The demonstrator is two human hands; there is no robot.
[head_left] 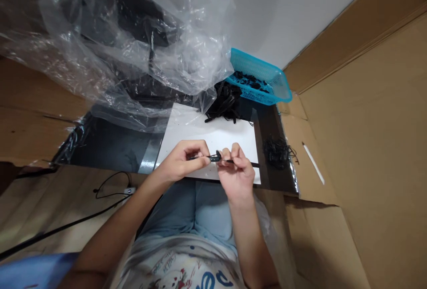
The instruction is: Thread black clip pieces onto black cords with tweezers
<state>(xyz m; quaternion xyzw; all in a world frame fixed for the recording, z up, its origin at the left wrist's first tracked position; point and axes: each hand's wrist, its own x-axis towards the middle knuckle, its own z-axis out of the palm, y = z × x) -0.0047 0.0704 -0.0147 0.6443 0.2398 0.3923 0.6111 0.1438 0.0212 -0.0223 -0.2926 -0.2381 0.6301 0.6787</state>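
Note:
Over a white sheet point(213, 133), my two hands meet near its front edge. My left hand point(187, 157) is closed, pinching a small dark piece point(215, 157) between thumb and fingers; its exact kind is too small to make out. My right hand point(236, 168) is closed too, its fingertips on a thin black strip point(254, 164) that runs out to the right past the hand. A pile of black strips point(224, 102) lies at the back of the sheet, beyond both hands.
Behind on the right stands a blue plastic basket point(283, 86) with black pieces inside. A tangle of thin black strands point(278, 152) lies right of the sheet. Crumpled clear plastic point(150, 53) hangs over the back left. A white pen-like stick point(313, 164) rests on cardboard point(370, 115).

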